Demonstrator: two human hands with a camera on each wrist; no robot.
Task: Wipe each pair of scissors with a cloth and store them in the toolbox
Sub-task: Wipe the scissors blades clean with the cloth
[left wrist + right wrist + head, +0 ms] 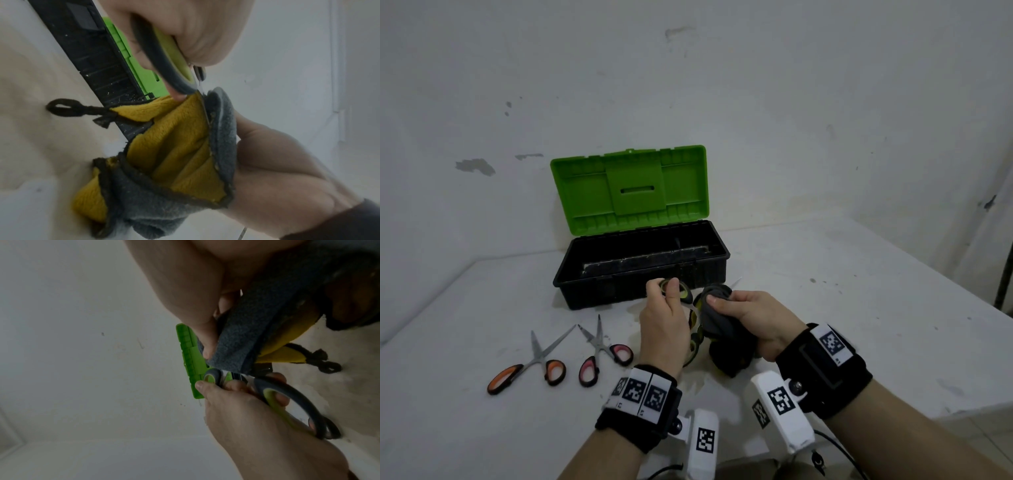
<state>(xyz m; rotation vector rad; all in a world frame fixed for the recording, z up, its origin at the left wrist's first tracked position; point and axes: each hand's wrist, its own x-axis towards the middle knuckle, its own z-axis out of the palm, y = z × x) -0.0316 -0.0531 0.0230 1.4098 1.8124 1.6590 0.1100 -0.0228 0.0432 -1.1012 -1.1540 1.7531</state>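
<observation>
Left hand (662,322), raised before the toolbox (640,263), fingers curled round green scissors' (287,404) handles. Right hand (753,317) fingers clamp cloth (180,146) over the blades. Two more scissors: orange (530,363), pink (602,349), on bench (825,308).
</observation>
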